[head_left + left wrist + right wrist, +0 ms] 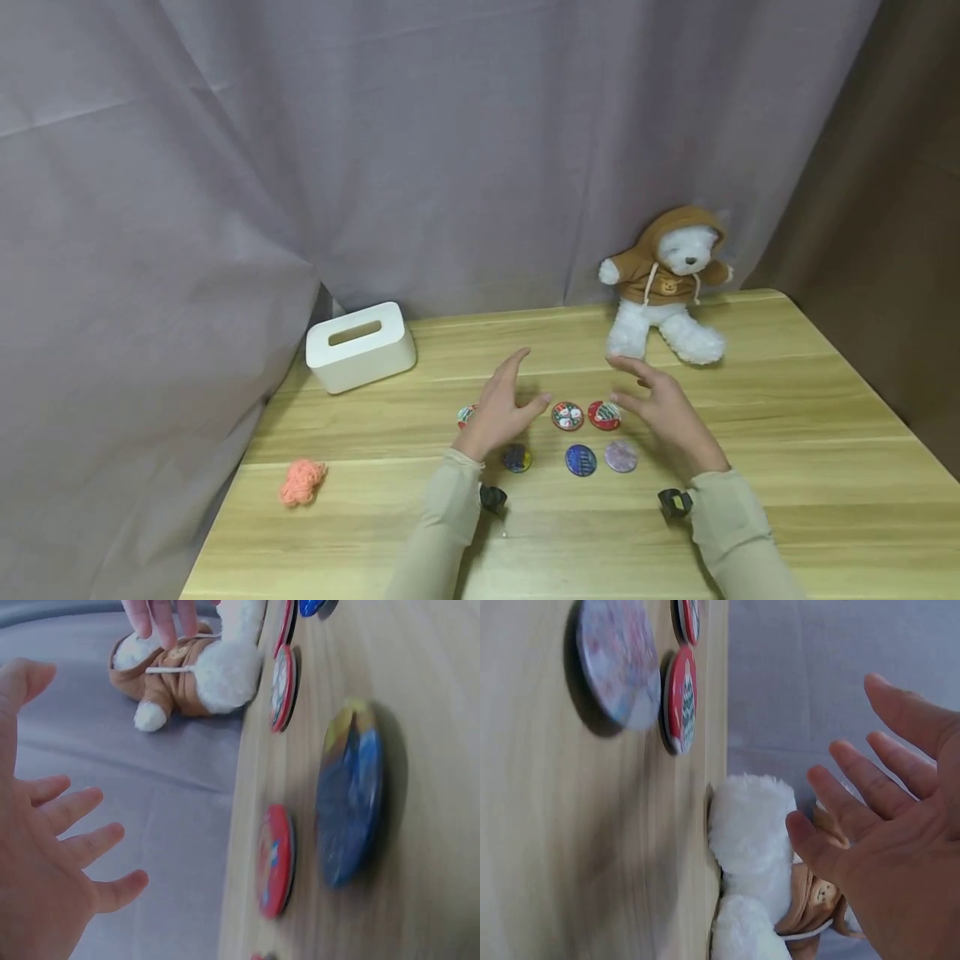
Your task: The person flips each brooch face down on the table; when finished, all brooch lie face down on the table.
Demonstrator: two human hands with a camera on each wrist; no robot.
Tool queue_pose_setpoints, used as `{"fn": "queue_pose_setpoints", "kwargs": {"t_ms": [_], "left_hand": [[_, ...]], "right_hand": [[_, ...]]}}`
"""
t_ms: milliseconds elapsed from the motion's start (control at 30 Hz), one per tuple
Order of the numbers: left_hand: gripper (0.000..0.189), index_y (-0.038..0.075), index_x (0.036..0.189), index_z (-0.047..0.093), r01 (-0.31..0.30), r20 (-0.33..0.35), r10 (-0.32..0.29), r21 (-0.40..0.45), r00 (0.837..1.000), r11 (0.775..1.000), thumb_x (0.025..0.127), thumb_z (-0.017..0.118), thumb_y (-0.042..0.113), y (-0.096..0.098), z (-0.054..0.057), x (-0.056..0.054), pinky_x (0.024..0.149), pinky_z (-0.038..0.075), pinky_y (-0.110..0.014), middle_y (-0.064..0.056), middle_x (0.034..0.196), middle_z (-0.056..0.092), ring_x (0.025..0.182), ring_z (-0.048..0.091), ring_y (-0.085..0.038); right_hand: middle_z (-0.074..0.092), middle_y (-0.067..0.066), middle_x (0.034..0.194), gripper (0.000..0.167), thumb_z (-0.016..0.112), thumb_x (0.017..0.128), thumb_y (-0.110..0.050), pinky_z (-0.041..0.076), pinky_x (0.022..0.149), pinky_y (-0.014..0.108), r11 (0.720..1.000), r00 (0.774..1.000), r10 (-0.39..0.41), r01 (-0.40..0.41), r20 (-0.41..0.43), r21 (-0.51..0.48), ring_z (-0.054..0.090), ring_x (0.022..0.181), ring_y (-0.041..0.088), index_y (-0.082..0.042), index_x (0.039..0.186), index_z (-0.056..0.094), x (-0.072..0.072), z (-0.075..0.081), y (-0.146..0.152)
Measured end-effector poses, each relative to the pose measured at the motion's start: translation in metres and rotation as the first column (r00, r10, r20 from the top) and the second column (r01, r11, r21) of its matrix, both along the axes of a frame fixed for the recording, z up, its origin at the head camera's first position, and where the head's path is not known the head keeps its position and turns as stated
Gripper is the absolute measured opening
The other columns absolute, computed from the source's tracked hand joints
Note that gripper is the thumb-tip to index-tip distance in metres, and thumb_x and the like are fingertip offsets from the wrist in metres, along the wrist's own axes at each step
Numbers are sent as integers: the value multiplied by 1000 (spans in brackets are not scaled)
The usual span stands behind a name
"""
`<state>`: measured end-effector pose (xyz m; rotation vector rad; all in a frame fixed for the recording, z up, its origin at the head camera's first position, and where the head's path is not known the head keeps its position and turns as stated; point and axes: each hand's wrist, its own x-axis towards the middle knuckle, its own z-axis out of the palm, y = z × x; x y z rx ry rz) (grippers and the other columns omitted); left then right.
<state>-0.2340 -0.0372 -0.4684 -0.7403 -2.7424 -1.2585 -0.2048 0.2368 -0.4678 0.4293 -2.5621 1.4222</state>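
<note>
My left hand hovers over the left part of a group of round badges, fingers spread and nothing held. Facing it, my right hand hangs in the air at the group's right side, also holding nothing. Between the hands lie a red badge with white figures and a red badge with a green tree. The nearer row has a dark blue and yellow badge, a blue badge and a pale purple badge. Another red badge is partly hidden behind my left hand in the head view.
A white teddy bear in a brown hoodie sits at the back right of the wooden table. A white tissue box stands back left, and a coral yarn bundle lies front left. Grey curtain hangs behind.
</note>
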Motion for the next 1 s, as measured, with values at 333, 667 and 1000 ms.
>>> {"fn": "queue_pose_setpoints", "kwargs": {"t_ms": [333,667,1000], "left_hand": [[90,20,160,26,32,52,-34,39,998,999,87,74,38,21,-10,-8,112,33,-51,0,158,39,144,37,-25],[96,18,157,29,59,115,-73,123,991,991,78,83,22,36,-12,-15,108,38,-48,3,150,50,137,45,-32],[92,12,154,37,12,152,-45,207,987,978,76,85,12,47,-11,-19,110,35,-51,-1,147,54,136,45,-34]], "right_hand": [[55,30,137,52,74,86,3,33,105,65,997,997,75,-75,21,-1,51,124,49,11,134,54,-7,5,16],[58,31,131,54,75,83,6,34,106,62,991,986,126,-121,109,-50,52,123,47,13,132,55,-7,4,28],[58,34,129,61,77,78,8,36,104,64,995,986,100,-96,136,-31,53,121,51,15,133,53,-10,-5,23]]}}
